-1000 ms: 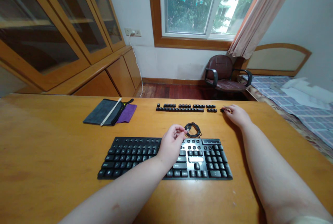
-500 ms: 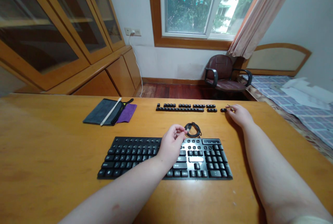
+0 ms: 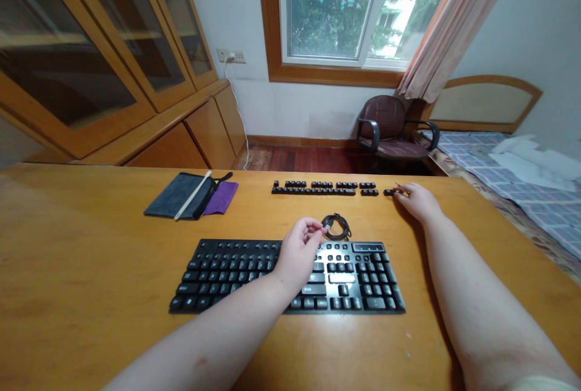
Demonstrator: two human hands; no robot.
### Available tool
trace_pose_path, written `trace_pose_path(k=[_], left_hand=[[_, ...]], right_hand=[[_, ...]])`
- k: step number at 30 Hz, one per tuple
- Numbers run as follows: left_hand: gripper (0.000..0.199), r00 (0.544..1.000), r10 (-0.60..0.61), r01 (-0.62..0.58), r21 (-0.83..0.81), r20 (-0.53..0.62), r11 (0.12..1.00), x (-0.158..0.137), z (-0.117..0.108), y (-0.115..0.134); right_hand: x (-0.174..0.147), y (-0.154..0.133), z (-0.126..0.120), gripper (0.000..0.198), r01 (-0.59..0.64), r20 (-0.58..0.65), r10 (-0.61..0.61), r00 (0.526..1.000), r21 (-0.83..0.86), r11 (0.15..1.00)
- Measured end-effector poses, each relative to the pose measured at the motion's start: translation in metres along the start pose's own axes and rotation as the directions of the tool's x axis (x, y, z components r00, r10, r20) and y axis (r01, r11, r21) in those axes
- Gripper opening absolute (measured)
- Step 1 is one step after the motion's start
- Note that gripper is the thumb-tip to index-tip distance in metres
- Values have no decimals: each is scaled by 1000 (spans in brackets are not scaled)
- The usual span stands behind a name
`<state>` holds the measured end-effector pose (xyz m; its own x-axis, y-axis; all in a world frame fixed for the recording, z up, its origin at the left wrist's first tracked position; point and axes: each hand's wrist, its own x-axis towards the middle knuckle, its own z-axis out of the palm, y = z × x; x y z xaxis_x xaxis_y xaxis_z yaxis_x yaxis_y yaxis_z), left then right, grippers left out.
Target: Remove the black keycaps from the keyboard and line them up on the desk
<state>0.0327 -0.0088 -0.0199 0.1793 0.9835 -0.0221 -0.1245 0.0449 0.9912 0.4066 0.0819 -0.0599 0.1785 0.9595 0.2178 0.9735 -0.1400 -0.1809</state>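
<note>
Two rows of loose keycaps (image 3: 313,192) lie on the counter (image 3: 100,246) beyond a black keyboard (image 3: 236,265).
The left hand (image 3: 299,252) is over the keyboard, near a coiled cable (image 3: 338,238), fingers narrowly curled; I cannot tell whether it grips anything. The right hand (image 3: 417,200) has its fingers bunched at the nearer row's right end; what they hold is too small to tell.

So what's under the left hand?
The keyboard is under the left hand. You can see keys on both sides, but the part right beneath is covered, so I can't tell which keys are there.
</note>
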Motion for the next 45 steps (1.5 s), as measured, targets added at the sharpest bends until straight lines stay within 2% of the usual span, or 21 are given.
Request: trace_pose_path(k=[24,41,45], left_hand=[[6,1000,16,-16,17,7,1000,1,-1,-2],[7,1000,7,-7,-5,14,1000,1,-1,-3],[7,1000,13,-13,3,18,1000,0,-1,-4]], right_hand=[[0,-3,-1,21,16,-57,-17,998,-17,1000],[-1,-6,-2,25,-15,-2,15,1000,46,999],[-1,-5,-2,30,-15,-27,16,999,59,998]])
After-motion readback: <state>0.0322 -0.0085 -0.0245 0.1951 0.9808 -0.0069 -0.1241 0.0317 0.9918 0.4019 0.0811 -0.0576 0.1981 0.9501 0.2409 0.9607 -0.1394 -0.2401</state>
